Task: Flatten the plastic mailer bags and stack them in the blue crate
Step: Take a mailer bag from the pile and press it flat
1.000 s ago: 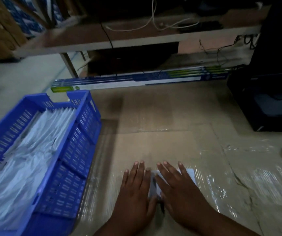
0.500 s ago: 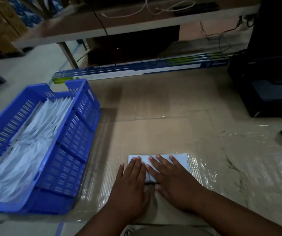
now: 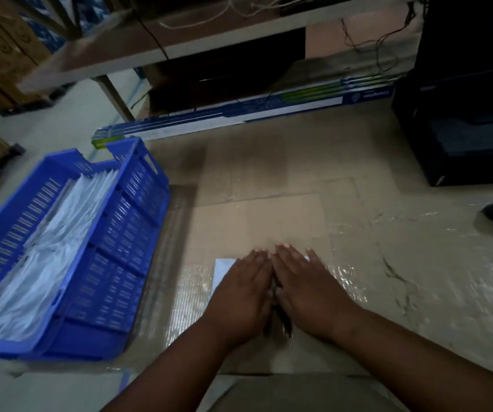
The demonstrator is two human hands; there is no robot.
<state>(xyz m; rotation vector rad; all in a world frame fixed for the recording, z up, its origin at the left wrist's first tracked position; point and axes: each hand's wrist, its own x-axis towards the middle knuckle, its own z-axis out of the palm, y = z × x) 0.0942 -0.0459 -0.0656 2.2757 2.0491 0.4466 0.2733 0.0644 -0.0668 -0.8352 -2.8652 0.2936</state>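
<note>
both hands lie flat, side by side, just below the middle of the frame: the left hand [image 3: 240,295] and the right hand [image 3: 307,288] press palms down on a white mailer bag [image 3: 223,270], whose corner shows at the left hand's edge. the fingers are straight and held close together, gripping nothing. the bag rests on taped cardboard sheets [image 3: 269,215] spread on the floor, so the step in hand looks like flattening. the blue crate [image 3: 126,227] sits at the left of the frame, near the bag, with white bags [image 3: 55,245] already lying in it. the next move probably calls for sliding the palms outward to push out air, then pinching an edge and carrying the bag left over the crate's wall without creasing it.
</note>
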